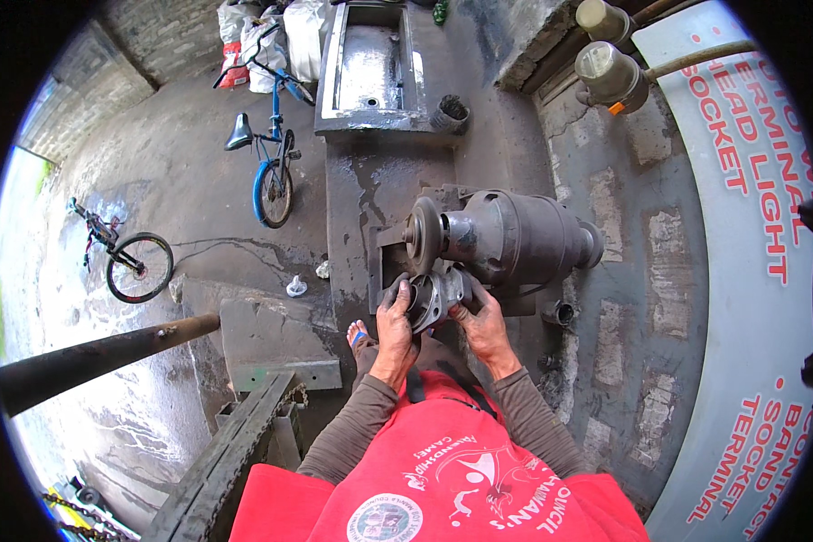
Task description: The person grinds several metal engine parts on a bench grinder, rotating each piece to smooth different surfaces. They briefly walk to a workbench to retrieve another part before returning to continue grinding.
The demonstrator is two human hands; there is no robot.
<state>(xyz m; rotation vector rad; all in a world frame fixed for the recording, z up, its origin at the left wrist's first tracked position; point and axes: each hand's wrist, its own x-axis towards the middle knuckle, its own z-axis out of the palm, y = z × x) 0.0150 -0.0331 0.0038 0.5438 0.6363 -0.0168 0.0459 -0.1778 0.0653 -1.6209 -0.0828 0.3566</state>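
A small grey metal part (pixel 434 298) with a flanged, holed face is held between my two hands. My left hand (pixel 394 323) grips its left side, thumb up on the rim, fingers mostly behind it. My right hand (pixel 484 327) grips the right side with thumb and fingers curled on it. Just above the part is a round dark wheel (pixel 422 233) on the shaft of a bench motor (pixel 533 237). Whether the part touches the wheel I cannot tell. The motor rests on a grimy metal mount over a concrete ledge (pixel 352 172).
Two bicycles, one blue (pixel 274 181), one dark (pixel 138 266), stand left. A concrete basin (pixel 325 63), sacks (pixel 305 36) and a bucket (pixel 449 115) are above. A dark pole (pixel 108 352) and steel frame (pixel 244 452) are lower left, a lettered board (pixel 714 298) right. My sandalled foot (pixel 359 334) shows below.
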